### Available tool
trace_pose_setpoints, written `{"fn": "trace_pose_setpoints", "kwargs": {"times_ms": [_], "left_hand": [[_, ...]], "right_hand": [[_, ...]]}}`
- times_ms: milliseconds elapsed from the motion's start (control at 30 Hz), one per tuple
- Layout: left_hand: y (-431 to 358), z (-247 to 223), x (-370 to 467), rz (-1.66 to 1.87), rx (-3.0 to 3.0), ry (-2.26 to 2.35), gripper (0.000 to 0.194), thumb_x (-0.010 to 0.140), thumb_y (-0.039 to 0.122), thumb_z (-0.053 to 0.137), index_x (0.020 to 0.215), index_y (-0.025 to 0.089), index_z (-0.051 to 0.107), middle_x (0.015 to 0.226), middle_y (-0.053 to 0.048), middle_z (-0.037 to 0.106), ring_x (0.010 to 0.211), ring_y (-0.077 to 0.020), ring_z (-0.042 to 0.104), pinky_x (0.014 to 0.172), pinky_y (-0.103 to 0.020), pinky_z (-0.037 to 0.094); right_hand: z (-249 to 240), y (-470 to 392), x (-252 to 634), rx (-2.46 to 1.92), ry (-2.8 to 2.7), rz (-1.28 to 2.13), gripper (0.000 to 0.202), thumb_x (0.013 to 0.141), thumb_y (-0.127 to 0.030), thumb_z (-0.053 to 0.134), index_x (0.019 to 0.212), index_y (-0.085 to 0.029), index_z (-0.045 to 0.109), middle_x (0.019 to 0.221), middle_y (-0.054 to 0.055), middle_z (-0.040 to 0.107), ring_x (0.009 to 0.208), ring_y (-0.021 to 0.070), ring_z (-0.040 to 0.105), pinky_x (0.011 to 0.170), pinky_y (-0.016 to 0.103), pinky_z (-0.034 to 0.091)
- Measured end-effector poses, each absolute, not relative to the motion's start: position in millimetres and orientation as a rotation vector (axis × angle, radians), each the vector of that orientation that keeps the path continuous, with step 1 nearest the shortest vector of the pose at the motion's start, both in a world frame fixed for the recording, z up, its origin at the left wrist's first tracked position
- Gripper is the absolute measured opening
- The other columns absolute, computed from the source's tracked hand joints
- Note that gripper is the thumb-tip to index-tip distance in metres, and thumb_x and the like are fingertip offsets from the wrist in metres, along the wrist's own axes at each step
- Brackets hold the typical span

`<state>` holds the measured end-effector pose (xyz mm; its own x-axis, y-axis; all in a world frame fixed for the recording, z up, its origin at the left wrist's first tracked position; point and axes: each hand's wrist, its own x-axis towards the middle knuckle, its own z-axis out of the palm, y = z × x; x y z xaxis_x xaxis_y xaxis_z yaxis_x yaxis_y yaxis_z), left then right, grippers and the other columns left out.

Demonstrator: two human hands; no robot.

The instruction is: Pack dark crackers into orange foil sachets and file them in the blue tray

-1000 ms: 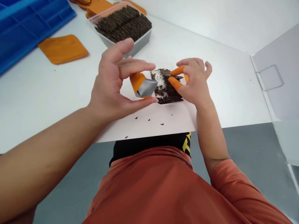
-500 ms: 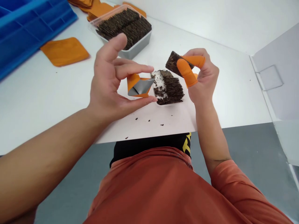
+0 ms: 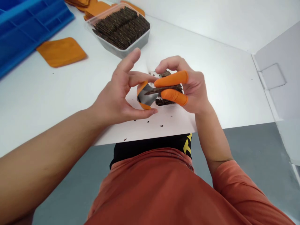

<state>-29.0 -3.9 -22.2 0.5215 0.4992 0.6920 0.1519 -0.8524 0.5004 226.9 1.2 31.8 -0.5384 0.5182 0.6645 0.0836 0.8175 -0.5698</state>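
Observation:
My left hand grips a small orange pouch by its edges, its silver-lined mouth spread wide toward the right. Between two fingers in orange finger cots, my right hand pinches a thin dark brown slab, seen edge-on. The slab's left end reaches into the pouch's mouth. Behind and below the right hand, a small white tray holds a row of similar dark slabs and crumbs; the hand covers part of it.
A clear plastic tub packed with dark slabs stands farther back. One flat orange pouch lies beside a blue crate. More orange pouches are heaped behind the tub. Dark crumbs dot the white table near its front edge.
My right hand has moved left and down, turning the slab edge-on and bringing its end into the pouch's mouth. My left hand has shifted slightly right with the pouch, which now gapes wider.

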Motion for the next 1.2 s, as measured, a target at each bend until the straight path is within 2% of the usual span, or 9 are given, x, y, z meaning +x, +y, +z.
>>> {"fn": "trace_pose_setpoints", "kwargs": {"times_ms": [133, 267, 367, 600, 733, 800, 1000, 1100, 1200], "left_hand": [[-6, -26, -32, 1.259, 2.317, 0.595, 0.136, 0.082, 0.069, 0.092, 0.180, 0.036, 0.005, 0.133, -0.011, 0.076, 0.120, -0.0316, 0.079, 0.101, -0.060, 0.069], [-9, -25, -35, 1.237, 2.318, 0.631, 0.129, 0.078, 0.050, 0.096, 0.179, 0.034, 0.017, 0.119, -0.009, 0.075, 0.092, -0.0226, 0.076, 0.074, -0.038, 0.068], [-10, -21, -35, 1.213, 2.352, 0.571, 0.123, 0.079, 0.045, 0.096, 0.177, 0.033, 0.022, 0.108, -0.006, 0.070, 0.083, -0.0197, 0.071, 0.063, -0.030, 0.062], [-7, -22, -33, 1.205, 2.282, 0.501, 0.106, 0.089, 0.072, 0.082, 0.172, 0.030, 0.031, 0.111, -0.008, 0.066, 0.087, -0.0209, 0.069, 0.068, -0.035, 0.062], [0, -32, -38, 1.128, 2.111, 0.504, 0.133, 0.059, 0.068, 0.107, 0.167, 0.027, 0.040, 0.116, -0.008, 0.070, 0.088, -0.0251, 0.072, 0.076, -0.048, 0.067], [5, -37, -42, 1.113, 2.056, 0.521, 0.139, 0.051, 0.062, 0.112, 0.166, 0.027, 0.043, 0.117, -0.008, 0.071, 0.089, -0.0268, 0.073, 0.082, -0.055, 0.067], [12, -48, -50, 1.109, 2.212, 0.492, 0.145, 0.057, 0.066, 0.110, 0.175, 0.030, 0.033, 0.123, -0.012, 0.070, 0.094, -0.0285, 0.073, 0.078, -0.049, 0.066], [9, -48, -50, 1.115, 2.178, 0.614, 0.139, 0.060, 0.075, 0.105, 0.172, 0.026, 0.040, 0.122, -0.013, 0.071, 0.096, -0.0300, 0.074, 0.085, -0.055, 0.066], [6, -47, -48, 1.197, 2.198, 0.674, 0.137, 0.060, 0.080, 0.102, 0.171, 0.025, 0.042, 0.120, -0.012, 0.071, 0.093, -0.0291, 0.073, 0.088, -0.058, 0.064]], "right_hand": [[35, -1, 225, -0.546, -2.239, 0.516, 0.016, 0.105, -0.045, 0.074, 0.111, -0.035, 0.085, 0.128, -0.001, 0.078, 0.128, 0.0162, 0.072, 0.120, 0.039, 0.062], [47, -11, 218, -0.986, -2.338, 0.266, 0.016, 0.101, -0.049, 0.079, 0.106, -0.035, 0.084, 0.129, 0.000, 0.077, 0.133, 0.0224, 0.069, 0.123, 0.051, 0.059], [49, -13, 216, -1.012, -2.379, 0.183, 0.016, 0.099, -0.051, 0.082, 0.105, -0.036, 0.084, 0.127, 0.001, 0.077, 0.132, 0.0249, 0.070, 0.122, 0.054, 0.059], [39, -11, 217, -0.703, -2.273, 0.056, 0.022, 0.109, -0.042, 0.067, 0.100, -0.037, 0.087, 0.118, 0.000, 0.080, 0.120, 0.0202, 0.072, 0.112, 0.043, 0.063], [37, -10, 217, -0.538, -2.166, -0.090, 0.030, 0.112, -0.034, 0.061, 0.103, -0.035, 0.090, 0.113, 0.003, 0.082, 0.115, 0.0194, 0.073, 0.108, 0.041, 0.062], [37, -10, 216, -0.566, -2.197, -0.161, 0.032, 0.112, -0.031, 0.061, 0.104, -0.037, 0.091, 0.113, 0.002, 0.082, 0.115, 0.0193, 0.074, 0.107, 0.042, 0.061], [32, -10, 213, -0.567, -2.147, -0.263, 0.029, 0.112, -0.025, 0.063, 0.106, -0.035, 0.090, 0.111, 0.000, 0.083, 0.113, 0.0182, 0.075, 0.101, 0.043, 0.059], [27, -9, 213, -0.617, -2.219, -0.257, 0.029, 0.115, -0.031, 0.058, 0.113, -0.033, 0.087, 0.115, 0.001, 0.080, 0.116, 0.0190, 0.073, 0.106, 0.045, 0.060], [22, -6, 215, -0.768, -2.285, -0.167, 0.025, 0.113, -0.039, 0.062, 0.129, -0.030, 0.080, 0.125, 0.006, 0.074, 0.125, 0.0256, 0.071, 0.114, 0.055, 0.061]]}}
